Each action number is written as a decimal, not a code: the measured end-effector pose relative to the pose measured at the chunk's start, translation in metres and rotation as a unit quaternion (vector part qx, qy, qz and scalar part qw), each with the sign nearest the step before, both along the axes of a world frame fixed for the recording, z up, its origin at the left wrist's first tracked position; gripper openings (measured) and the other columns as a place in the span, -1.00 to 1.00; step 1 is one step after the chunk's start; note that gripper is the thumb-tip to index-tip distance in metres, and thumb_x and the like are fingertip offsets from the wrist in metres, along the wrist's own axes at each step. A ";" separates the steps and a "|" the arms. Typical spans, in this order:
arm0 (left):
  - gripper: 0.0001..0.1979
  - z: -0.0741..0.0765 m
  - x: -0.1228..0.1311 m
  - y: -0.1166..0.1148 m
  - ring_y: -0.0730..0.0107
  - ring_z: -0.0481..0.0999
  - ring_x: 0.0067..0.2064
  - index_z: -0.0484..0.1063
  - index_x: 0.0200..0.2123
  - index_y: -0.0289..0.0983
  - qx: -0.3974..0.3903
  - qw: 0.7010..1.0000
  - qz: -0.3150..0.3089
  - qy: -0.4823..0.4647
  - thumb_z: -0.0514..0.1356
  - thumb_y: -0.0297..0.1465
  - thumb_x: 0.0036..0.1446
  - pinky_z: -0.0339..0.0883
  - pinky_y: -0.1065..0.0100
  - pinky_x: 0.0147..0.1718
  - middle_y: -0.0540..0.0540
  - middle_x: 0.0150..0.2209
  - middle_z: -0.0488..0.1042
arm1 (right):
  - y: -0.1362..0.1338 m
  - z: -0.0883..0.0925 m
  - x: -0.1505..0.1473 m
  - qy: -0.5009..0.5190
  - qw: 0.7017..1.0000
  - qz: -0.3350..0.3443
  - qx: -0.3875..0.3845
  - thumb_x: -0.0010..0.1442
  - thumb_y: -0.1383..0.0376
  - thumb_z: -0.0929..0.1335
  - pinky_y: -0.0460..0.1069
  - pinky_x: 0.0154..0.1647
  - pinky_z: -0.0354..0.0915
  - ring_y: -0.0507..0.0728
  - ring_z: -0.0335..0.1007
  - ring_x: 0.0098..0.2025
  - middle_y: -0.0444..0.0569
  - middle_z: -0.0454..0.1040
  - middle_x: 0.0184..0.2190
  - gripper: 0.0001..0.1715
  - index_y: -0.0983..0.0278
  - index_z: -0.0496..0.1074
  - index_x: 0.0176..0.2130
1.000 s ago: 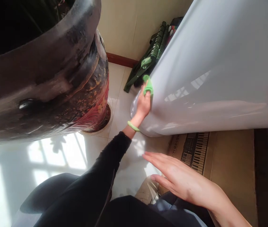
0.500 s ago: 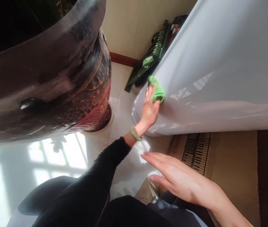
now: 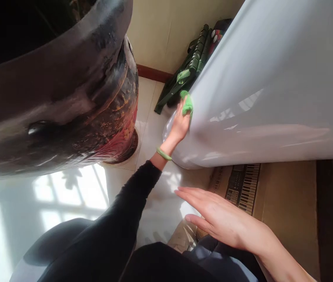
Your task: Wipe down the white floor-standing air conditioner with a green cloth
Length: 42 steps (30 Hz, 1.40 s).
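A green cloth point(image 3: 187, 105) is pressed against the lower side of a large glossy white rounded object point(image 3: 257, 78), whose kind I cannot tell. My left hand point(image 3: 180, 124), with a pale green bangle point(image 3: 164, 153) at its wrist, holds the cloth under its fingers near the curved left edge. My right hand point(image 3: 213, 215) hangs in the air at the lower right, fingers stretched out and thumb apart, with nothing in it. Below the right hand are my dark-clothed legs.
On the left stands a big dark glazed pot point(image 3: 95, 105) on a saucer. Folded green chairs or similar gear point(image 3: 190, 66) lean by the wall. A cardboard box point(image 3: 286, 203) printed with a keyboard lies at right on the sunlit tile floor point(image 3: 125, 172).
My left hand has slid the green cloth a little left and up, toward the white object's edge. My right hand has barely moved.
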<state>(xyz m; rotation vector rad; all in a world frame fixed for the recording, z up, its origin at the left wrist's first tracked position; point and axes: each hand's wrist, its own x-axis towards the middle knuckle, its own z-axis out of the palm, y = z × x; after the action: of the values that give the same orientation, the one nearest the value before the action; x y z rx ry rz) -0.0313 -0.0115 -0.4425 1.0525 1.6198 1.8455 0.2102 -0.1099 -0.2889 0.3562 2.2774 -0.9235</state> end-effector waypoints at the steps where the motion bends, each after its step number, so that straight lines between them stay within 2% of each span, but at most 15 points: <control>1: -0.44 -0.002 -0.003 0.003 0.36 -0.17 0.63 0.17 0.50 -0.06 -0.011 1.000 -0.003 -0.015 -0.06 -0.17 0.51 -0.26 0.23 0.61 0.07 0.55 0.14 | 0.000 0.000 0.000 -0.002 1.000 0.002 0.003 0.53 -0.03 0.19 0.33 0.58 0.13 0.29 0.05 0.58 0.01 0.07 0.56 -0.24 0.16 0.07 0.55; 4: -0.43 -0.001 0.000 0.002 0.34 -0.17 0.63 0.15 0.50 -0.04 -0.029 0.999 0.000 -0.028 -0.02 -0.23 0.48 -0.24 0.18 0.61 0.08 0.56 0.10 | -0.002 0.002 0.000 -0.002 1.000 0.004 0.012 0.52 -0.03 0.19 0.33 0.58 0.14 0.28 0.06 0.58 0.00 0.07 0.56 -0.24 0.16 0.09 0.54; 9: -0.40 0.006 0.014 -0.005 0.32 -0.15 0.63 0.12 0.52 -0.03 0.024 0.999 0.018 0.015 0.06 -0.26 0.47 -0.25 0.20 0.61 0.06 0.58 0.03 | -0.004 0.005 0.003 0.018 1.000 0.019 0.015 0.53 -0.03 0.17 0.32 0.56 0.18 0.29 0.05 0.58 0.01 0.08 0.56 -0.24 0.18 0.08 0.55; 12: -0.46 -0.001 -0.002 0.005 0.37 -0.04 0.61 0.24 0.47 -0.12 -0.005 0.999 0.006 -0.048 0.00 -0.35 0.48 -0.22 0.24 0.60 0.00 0.54 0.17 | -0.004 0.003 0.003 0.034 0.999 0.021 0.023 0.53 0.00 0.18 0.31 0.55 0.20 0.30 0.09 0.56 0.05 0.11 0.55 -0.24 0.22 0.08 0.55; 17: -0.46 -0.014 -0.024 0.009 0.32 0.13 0.57 0.26 0.46 -0.17 -0.067 0.984 -0.024 -0.166 -0.03 -0.33 0.48 0.04 0.14 0.55 -0.05 0.49 0.28 | -0.005 0.003 0.009 0.053 0.997 0.021 0.044 0.53 0.02 0.21 0.32 0.53 0.24 0.32 0.16 0.53 0.06 0.15 0.53 -0.25 0.23 0.10 0.54; 20: -0.45 0.006 -0.011 -0.004 0.34 0.09 0.58 0.23 0.48 -0.10 -0.015 0.994 -0.024 -0.105 -0.01 -0.35 0.48 0.03 0.14 0.54 0.05 0.50 0.25 | -0.007 0.005 0.013 0.061 0.997 0.017 0.046 0.53 0.02 0.21 0.30 0.53 0.26 0.31 0.17 0.53 0.04 0.16 0.53 -0.26 0.20 0.12 0.53; 23: -0.41 0.048 0.025 -0.024 0.26 -0.09 0.62 0.12 0.53 -0.05 0.047 0.999 0.004 0.016 -0.03 -0.34 0.50 -0.10 0.07 0.58 0.12 0.56 0.10 | -0.008 0.007 0.013 0.066 0.997 0.016 0.037 0.53 0.01 0.20 0.29 0.53 0.25 0.31 0.16 0.53 0.05 0.16 0.53 -0.26 0.20 0.12 0.53; 25: -0.33 0.071 0.056 -0.036 0.21 -0.26 0.64 -0.04 0.58 0.01 0.070 0.993 0.031 0.085 -0.01 -0.36 0.48 -0.21 0.09 0.61 0.16 0.61 -0.11 | -0.006 0.007 0.010 0.060 0.998 0.018 0.027 0.53 0.01 0.21 0.30 0.53 0.24 0.32 0.17 0.53 0.07 0.18 0.52 -0.25 0.22 0.13 0.53; 27: -0.20 0.077 0.087 -0.044 0.13 -0.34 0.64 -0.27 0.60 0.08 0.088 0.983 0.060 0.147 0.02 -0.43 0.44 -0.30 0.04 0.62 0.20 0.62 -0.33 | -0.004 0.007 0.006 0.051 0.998 0.018 0.016 0.52 0.01 0.21 0.32 0.54 0.23 0.31 0.18 0.52 0.08 0.20 0.51 -0.25 0.24 0.13 0.53; 29: -0.11 0.060 0.113 -0.047 0.06 -0.38 0.64 -0.41 0.59 0.12 0.093 0.972 0.097 0.192 0.04 -0.43 0.41 -0.33 -0.03 0.63 0.24 0.61 -0.48 | -0.001 0.005 0.004 0.043 0.999 0.015 0.005 0.52 0.02 0.22 0.32 0.54 0.23 0.29 0.19 0.52 0.06 0.21 0.51 -0.25 0.23 0.12 0.53; 31: -0.11 0.025 0.131 -0.047 0.07 -0.42 0.64 -0.42 0.59 0.11 0.092 0.958 0.141 0.233 0.05 -0.39 0.41 -0.32 -0.07 0.62 0.23 0.61 -0.52 | 0.000 0.004 0.004 0.036 0.999 0.013 -0.002 0.52 0.01 0.22 0.30 0.54 0.23 0.28 0.19 0.52 0.05 0.20 0.52 -0.24 0.21 0.11 0.53; 34: -0.20 -0.037 0.145 -0.047 0.19 -0.44 0.64 -0.33 0.60 0.06 0.095 0.939 0.187 0.274 -0.01 -0.35 0.44 -0.31 -0.05 0.61 0.16 0.63 -0.41 | -0.001 0.003 0.007 0.035 0.999 0.012 0.003 0.52 -0.01 0.22 0.28 0.54 0.24 0.27 0.17 0.53 0.02 0.13 0.54 -0.23 0.17 0.08 0.55; 36: -0.25 -0.067 0.146 -0.050 0.19 -0.37 0.64 -0.22 0.60 0.03 0.090 0.946 0.185 0.249 -0.01 -0.30 0.45 -0.28 -0.05 0.61 0.06 0.63 -0.23 | -0.002 0.005 0.010 0.042 0.999 0.011 0.013 0.52 -0.01 0.20 0.29 0.54 0.23 0.27 0.15 0.54 -0.02 0.12 0.55 -0.24 0.14 0.06 0.55; 39: -0.30 -0.084 0.134 -0.052 0.10 -0.24 0.64 0.02 0.56 -0.14 0.052 0.974 0.160 0.153 0.01 -0.12 0.45 -0.30 -0.05 0.62 -0.16 0.58 0.03 | -0.003 0.007 0.012 0.044 0.999 0.011 0.024 0.52 0.01 0.21 0.31 0.53 0.25 0.28 0.18 0.53 -0.03 0.18 0.52 -0.26 0.15 0.10 0.54; 42: -0.30 -0.074 0.104 -0.045 0.19 -0.18 0.64 0.20 0.47 -0.25 -0.017 0.984 0.174 0.030 -0.09 0.02 0.47 -0.35 0.12 0.64 -0.18 0.54 0.17 | -0.004 0.011 0.015 0.038 0.999 0.011 0.030 0.52 0.03 0.22 0.32 0.54 0.23 0.29 0.16 0.53 -0.02 0.18 0.52 -0.27 0.17 0.12 0.53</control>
<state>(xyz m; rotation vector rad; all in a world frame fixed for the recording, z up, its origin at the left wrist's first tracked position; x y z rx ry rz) 0.0727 -0.0561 -0.5166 0.8574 1.9665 2.0089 0.2247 -0.1134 -0.2781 0.3269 2.3779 -0.8728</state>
